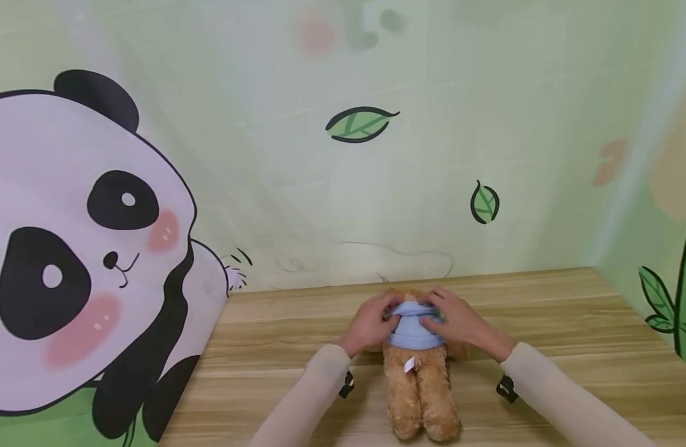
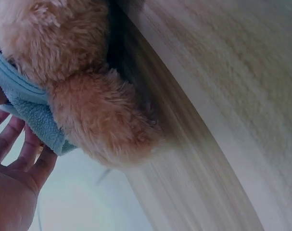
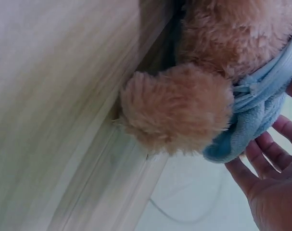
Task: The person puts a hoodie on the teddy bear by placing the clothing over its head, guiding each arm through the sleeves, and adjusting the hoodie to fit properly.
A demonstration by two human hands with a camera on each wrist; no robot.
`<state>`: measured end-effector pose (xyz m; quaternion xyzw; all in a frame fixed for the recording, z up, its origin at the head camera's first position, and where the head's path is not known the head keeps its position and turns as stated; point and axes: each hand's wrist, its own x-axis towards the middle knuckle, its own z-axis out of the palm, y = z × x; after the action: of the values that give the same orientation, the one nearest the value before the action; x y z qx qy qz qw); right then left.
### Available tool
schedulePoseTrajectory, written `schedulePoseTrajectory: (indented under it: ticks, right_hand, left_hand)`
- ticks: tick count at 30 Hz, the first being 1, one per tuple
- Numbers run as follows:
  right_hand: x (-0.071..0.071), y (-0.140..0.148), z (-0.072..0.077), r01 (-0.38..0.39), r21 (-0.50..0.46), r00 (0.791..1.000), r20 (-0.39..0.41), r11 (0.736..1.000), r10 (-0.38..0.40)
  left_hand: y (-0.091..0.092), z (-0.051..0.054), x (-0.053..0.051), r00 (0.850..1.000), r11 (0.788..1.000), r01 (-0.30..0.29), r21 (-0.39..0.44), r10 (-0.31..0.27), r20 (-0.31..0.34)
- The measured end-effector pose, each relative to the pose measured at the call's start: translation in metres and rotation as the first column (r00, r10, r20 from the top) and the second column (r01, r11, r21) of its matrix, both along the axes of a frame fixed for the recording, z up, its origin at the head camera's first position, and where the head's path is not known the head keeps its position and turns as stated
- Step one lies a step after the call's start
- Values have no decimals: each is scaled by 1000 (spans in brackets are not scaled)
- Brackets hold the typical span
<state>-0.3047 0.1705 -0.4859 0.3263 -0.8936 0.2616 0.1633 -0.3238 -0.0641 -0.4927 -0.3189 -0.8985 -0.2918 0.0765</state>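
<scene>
A brown plush toy lies on the wooden table, its legs toward me and a small white tag on its fur below the shirt. It wears a light blue shirt. My left hand grips the shirt's upper left side, thumb and fingers on either side of the cloth. On the opposite side, my right hand pinches the same shirt. The left wrist view shows a furry arm beside the bunched cloth; another arm appears in the right wrist view. The toy's head is mostly hidden.
The wooden table meets a pale green wall cloth at its back edge. A large printed panda covers the left side. Dark wrist bands sit at both sleeves.
</scene>
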Motion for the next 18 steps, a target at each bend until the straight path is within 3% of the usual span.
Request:
schedulePoseTrajectory:
  ticks: [5,10,13,18]
  right_hand:
    - [4,0,0,-24,28,1000,11,999,23]
    - [7,-2,-1,-9,34,1000,17,999,9]
    - [12,-2,0,37,25,999,-16,999,-36]
    - [21,-4,4,127,-41,986,-105,991,-131]
  left_hand:
    - [-2,3,5,998,999,37,-16,-37,52]
    - [-6,2,9,994,998,54,24,-56,95]
    - [-9,1,12,992,998,39,49,-44,121]
    - [-14,1,20,989,995,-37,95,22,147]
